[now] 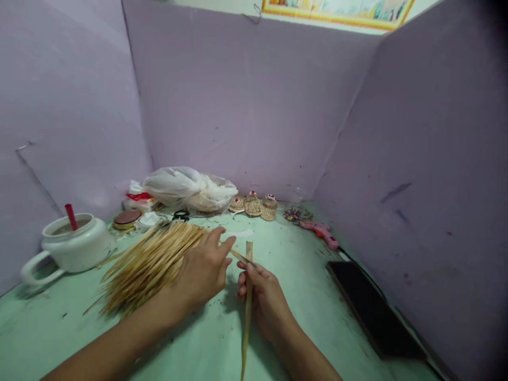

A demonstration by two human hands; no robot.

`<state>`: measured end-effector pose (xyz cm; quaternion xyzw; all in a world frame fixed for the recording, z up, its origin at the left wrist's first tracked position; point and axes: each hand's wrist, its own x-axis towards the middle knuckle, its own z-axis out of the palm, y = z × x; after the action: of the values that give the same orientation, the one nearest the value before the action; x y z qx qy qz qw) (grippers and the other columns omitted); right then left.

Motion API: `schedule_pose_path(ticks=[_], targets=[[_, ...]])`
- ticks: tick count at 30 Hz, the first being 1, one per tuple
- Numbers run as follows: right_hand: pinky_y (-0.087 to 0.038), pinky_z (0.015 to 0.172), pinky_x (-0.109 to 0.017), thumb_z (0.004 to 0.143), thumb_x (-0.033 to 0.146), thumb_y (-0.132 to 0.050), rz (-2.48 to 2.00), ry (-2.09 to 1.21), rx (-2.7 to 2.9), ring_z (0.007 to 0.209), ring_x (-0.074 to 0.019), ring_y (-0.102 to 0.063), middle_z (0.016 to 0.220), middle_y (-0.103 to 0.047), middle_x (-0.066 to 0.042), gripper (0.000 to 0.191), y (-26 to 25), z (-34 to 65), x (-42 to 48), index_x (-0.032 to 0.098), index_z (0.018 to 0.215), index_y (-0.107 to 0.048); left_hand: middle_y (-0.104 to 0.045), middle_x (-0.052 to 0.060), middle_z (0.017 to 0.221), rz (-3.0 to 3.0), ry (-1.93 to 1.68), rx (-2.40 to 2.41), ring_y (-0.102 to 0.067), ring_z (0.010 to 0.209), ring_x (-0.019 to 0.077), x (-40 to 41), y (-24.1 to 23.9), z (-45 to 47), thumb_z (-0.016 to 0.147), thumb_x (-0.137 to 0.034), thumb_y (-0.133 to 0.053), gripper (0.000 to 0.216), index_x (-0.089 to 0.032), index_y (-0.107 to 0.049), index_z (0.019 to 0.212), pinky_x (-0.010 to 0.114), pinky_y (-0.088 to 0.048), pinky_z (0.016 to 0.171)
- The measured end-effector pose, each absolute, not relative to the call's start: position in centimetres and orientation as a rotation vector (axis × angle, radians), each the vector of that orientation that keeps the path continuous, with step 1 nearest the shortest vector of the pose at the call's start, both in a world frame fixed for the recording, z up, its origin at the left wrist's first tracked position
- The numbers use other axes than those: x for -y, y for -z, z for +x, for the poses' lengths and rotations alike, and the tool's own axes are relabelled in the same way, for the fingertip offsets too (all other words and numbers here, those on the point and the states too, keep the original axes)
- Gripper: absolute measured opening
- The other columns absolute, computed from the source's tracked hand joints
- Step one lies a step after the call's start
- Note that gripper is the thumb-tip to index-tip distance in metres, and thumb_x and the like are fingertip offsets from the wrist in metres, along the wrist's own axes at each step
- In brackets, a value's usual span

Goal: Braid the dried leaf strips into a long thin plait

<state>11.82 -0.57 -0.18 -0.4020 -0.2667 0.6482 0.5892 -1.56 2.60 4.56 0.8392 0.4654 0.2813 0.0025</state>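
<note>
My right hand (265,297) is closed around a long flat straw strip (248,307) that stands nearly upright, its top end above my fingers. Just left of it, my left hand (203,269) rests on the end of a pile of dried straw strips (148,264) lying on the green table (309,275). Its fingers stretch toward the strip and seem to pinch another thin strip (239,256) that crosses toward my right hand.
A white pot (71,247) with a red stick stands at the left. At the back lie a plastic bag (190,188), scissors (181,215), small lids (127,218) and small woven baskets (254,205). A pink glue gun (321,232) and a dark slab (369,307) lie right. Purple walls enclose the table.
</note>
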Motion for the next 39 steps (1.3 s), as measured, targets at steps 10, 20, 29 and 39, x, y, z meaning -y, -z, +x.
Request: schedule_pose_path(ticks=[10,20,29,39], targets=[[-0.046,0.056,-0.021,0.066,0.044,-0.064,-0.984,-1.429,0.543,0.059,-0.0109,-0.057,0.069,-0.063,-0.006,0.037,-0.3,11.7,0.6,0.009,0.078,-0.064,-0.04,-0.003,0.043,1.475,-0.649,-1.304,-0.031,0.038,0.0068,-1.6,-1.8,0.4,0.07,-0.04,-0.044,0.033,-0.013,-0.054,0.055,0.021,-0.022,0.041],[-0.049,0.054,-0.025,0.066,0.032,-0.066,-0.823,-1.598,0.507,0.061,-0.0146,-0.061,0.072,-0.065,-0.007,0.023,0.2,11.2,1.0,0.012,0.077,-0.06,-0.037,-0.003,0.035,1.562,-0.715,-1.238,-0.031,0.037,0.0072,-1.0,-0.8,0.7,0.071,-0.046,-0.044,0.042,-0.015,-0.045,0.042,0.021,-0.021,0.04],[-0.047,0.059,-0.023,0.073,0.028,-0.059,-0.804,-1.654,0.667,0.057,-0.0108,-0.058,0.067,-0.063,-0.005,0.025,0.1,11.3,1.2,0.011,0.091,-0.061,-0.054,0.001,0.055,1.352,-0.776,-1.083,-0.043,0.048,0.0078,-3.0,-3.0,-0.5,0.055,-0.029,-0.064,0.025,-0.009,-0.061,0.069,0.022,-0.035,0.049],[-0.047,0.052,-0.025,0.071,0.033,-0.061,-0.909,-1.615,0.752,0.051,-0.0111,-0.057,0.069,-0.063,-0.006,0.029,0.1,11.0,1.3,0.011,0.089,-0.062,-0.045,-0.005,0.043,0.964,-0.84,-1.031,-0.036,0.035,0.0032,-3.2,-1.8,-0.3,0.053,-0.026,-0.068,0.025,-0.012,-0.05,0.063,0.016,-0.023,0.036]])
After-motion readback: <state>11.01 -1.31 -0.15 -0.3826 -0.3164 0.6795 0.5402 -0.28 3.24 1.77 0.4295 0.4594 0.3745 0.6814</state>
